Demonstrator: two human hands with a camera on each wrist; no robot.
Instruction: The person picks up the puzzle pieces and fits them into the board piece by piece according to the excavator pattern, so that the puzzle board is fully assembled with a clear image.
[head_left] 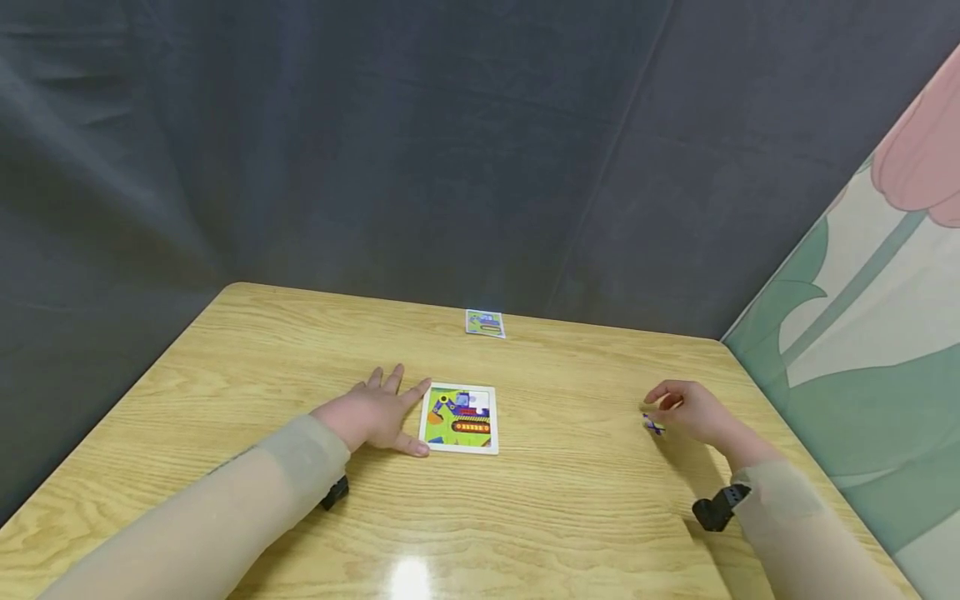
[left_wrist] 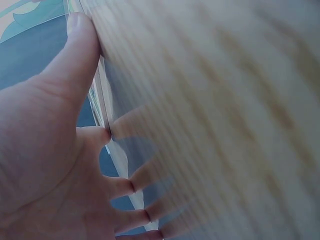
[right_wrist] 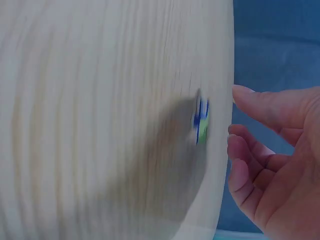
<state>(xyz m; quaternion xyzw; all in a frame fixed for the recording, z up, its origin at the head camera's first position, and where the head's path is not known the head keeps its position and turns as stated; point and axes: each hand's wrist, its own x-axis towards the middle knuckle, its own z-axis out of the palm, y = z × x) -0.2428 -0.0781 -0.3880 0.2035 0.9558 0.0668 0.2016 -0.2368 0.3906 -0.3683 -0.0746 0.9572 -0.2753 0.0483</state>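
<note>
In the head view, a square puzzle board (head_left: pixel 494 427) with a white rim lies near the table's middle. It shows an excavator on green, with a white patch at the upper right of the picture. My left hand (head_left: pixel 378 414) is spread beside it, thumb and index fingertips against its left edge. Far to the right, a small puzzle piece (head_left: pixel 653 425) in purple and white lies on the table. My right hand (head_left: pixel 693 417) hovers by it, fingers loosely bent; in the right wrist view the piece (right_wrist: pixel 201 122) is apart from the fingers.
A small card (head_left: pixel 485 323) with the same excavator picture sits near the table's back edge. The wooden table (head_left: pixel 555 517) meets a dark curtain (head_left: pixel 450 167) behind and a flower-patterned panel (head_left: pixel 870 392) on the right.
</note>
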